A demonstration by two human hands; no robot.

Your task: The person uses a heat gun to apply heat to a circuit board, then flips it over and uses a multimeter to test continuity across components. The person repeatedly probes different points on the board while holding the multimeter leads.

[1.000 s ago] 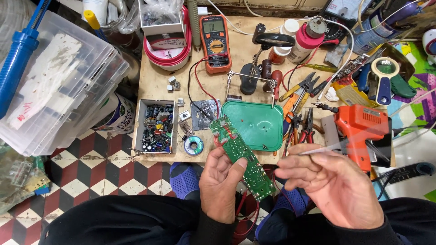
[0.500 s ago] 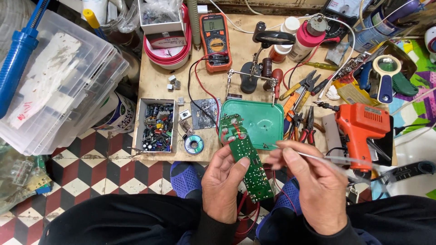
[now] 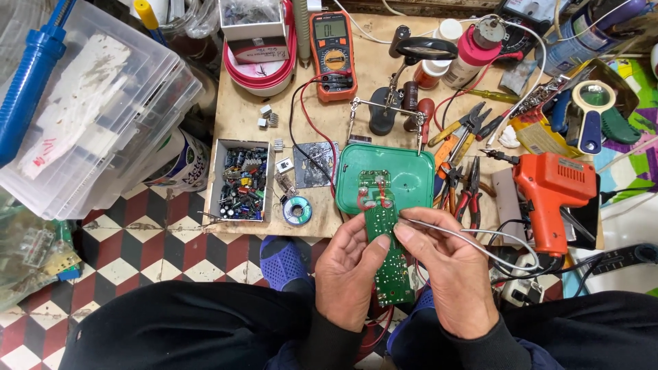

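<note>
Circuit board [image 3: 385, 253], long and green, held up over the lap at the near edge of the counter [image 3: 240, 123], its long axis running straight away from the person. Left hand [image 3: 351, 274] has its grip closed on the board's left edge, thumb on top. Right hand [image 3: 449, 274] pinches a thin silvery wire [image 3: 459, 236] between thumb and forefinger, the wire's tip just touching the board's upper part, so the right grip sits just right of the board and the left just left of it. Beyond both grips lies a green plastic housing [image 3: 404, 175] with red leads running to the board. Right of the right hand, an orange soldering gun [image 3: 552, 188]; pliers [image 3: 469, 185] between.
</note>
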